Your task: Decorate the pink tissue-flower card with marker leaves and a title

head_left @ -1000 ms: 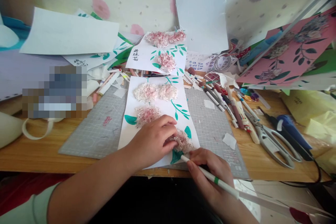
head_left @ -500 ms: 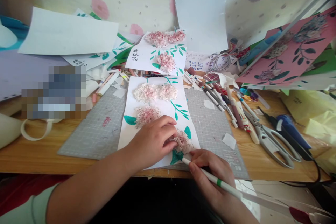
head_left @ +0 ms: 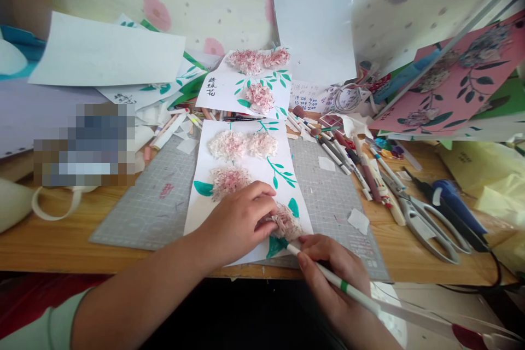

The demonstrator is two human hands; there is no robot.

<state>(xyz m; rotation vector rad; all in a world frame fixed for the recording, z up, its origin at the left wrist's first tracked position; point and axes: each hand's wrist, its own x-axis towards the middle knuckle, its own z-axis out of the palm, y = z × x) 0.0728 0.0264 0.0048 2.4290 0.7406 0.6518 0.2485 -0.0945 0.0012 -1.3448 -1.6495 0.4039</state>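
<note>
My right hand [head_left: 334,276] grips a white marker with a green band [head_left: 343,286], its tip on a green painted leaf [head_left: 276,247] at the near edge of a white sheet [head_left: 250,224]. Curled over that sheet, my left hand [head_left: 241,219] has its thumb and fingers closed at the left edge of a pink and white ruffled flower [head_left: 287,221]; the exact contact is partly hidden. Farther up the sheet are more ruffled flowers [head_left: 232,180], green leaves and a green leafy stem [head_left: 281,172].
A grey cutting mat [head_left: 139,213] lies beneath the sheet. Behind it stands a second flower picture [head_left: 246,82]. Right of the mat are several markers [head_left: 348,156], large scissors [head_left: 426,219] and a blue-handled tool [head_left: 459,208]. A pink flower card [head_left: 455,82] leans at the right.
The marker tip has shifted very slightly along the green leaf, with my right hand moving a little. My left hand stays nearly still.
</note>
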